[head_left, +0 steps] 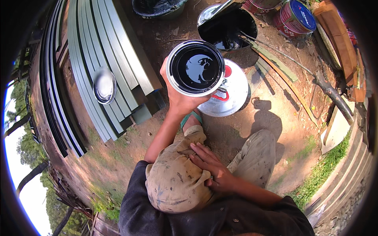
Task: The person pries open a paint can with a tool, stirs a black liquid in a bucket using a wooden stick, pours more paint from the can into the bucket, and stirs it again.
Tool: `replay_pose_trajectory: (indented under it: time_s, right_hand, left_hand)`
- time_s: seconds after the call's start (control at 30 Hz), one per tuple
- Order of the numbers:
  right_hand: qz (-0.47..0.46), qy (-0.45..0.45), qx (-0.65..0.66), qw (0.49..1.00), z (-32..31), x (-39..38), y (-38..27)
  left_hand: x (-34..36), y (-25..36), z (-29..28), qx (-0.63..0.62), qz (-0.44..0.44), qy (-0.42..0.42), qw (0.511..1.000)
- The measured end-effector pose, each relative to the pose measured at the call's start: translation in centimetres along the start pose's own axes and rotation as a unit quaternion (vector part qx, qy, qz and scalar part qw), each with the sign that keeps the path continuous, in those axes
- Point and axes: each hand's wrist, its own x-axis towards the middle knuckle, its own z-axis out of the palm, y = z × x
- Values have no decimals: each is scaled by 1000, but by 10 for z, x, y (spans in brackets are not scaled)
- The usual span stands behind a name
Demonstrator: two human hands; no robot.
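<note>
My left hand (pixel 180 101) is wrapped round an open paint can (pixel 215 88) with a silver rim, held up in front of me. Glossy black paint (pixel 185 72) fills much of it and mirrors a bright patch of light. My right hand (pixel 214 171) lies on the paint-stained tan trousers (pixel 173 185) over my bent left knee, fingers stretched out and a fold of cloth beside the thumb. Below and behind the can, a round silver lid (pixel 232 106) with red markings is on the ground, partly hidden by the can.
Long grey-green boards (pixel 94 51) and black strips (pixel 51 98) lie at the left. On the boards sits a small shiny round lid (pixel 105 88). Further off are a container of black paint (pixel 232 25), a dark basin (pixel 157 11), a blue-lidded pail (pixel 289 19) and a long stick (pixel 293 61).
</note>
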Motion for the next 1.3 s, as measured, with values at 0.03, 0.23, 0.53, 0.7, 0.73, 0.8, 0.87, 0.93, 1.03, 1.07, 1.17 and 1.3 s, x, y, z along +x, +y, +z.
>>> replay_pose_trajectory:
  time_s: [0.03, 0.23, 0.53, 0.7, 0.73, 0.8, 0.87, 0.93, 1.03, 1.07, 1.17, 1.3]
  right_hand:
    - [3, -8, -13, 1000, 1, -8, 4]
    - [23, -48, -84, 995, -5, -27, 11]
    - [36, -69, -67, 995, -6, -41, 20]
    - [32, -104, -119, 987, -13, -59, 32]
    - [35, -137, -166, 976, -16, -66, 34]
    - [77, -157, -168, 970, -14, -77, 36]
    - [159, -140, -80, 974, -9, -83, 40]
    - [157, -110, -71, 979, -10, -75, 37]
    - [170, -132, -105, 971, -10, -73, 26]
    - [175, -151, -123, 965, -9, -73, 24]
    - [123, -5, -138, 983, -14, -88, 52]
    - [9, 305, -126, 944, -70, 17, 6]
  left_hand:
    - [-5, -1, -2, -15, -5, -9, 1000]
    - [-35, -16, -31, -102, -211, -106, 966]
    - [-64, -45, -62, -119, -56, -192, 973]
    - [-63, -24, -69, -121, -180, -122, 968]
    - [-63, -17, -71, -98, -183, -115, 971]
    - [-57, 0, -68, -97, -192, -87, 973]
    - [-56, 22, -74, -102, -189, -81, 973]
    - [-56, 29, -83, -92, -198, -93, 971]
    - [-58, 43, -94, -119, -210, -87, 967]
    - [-57, 49, -96, -143, -204, -85, 965]
    - [-60, 62, -104, -186, -164, -92, 964]
    - [-65, 37, -105, -222, 33, -143, 964]
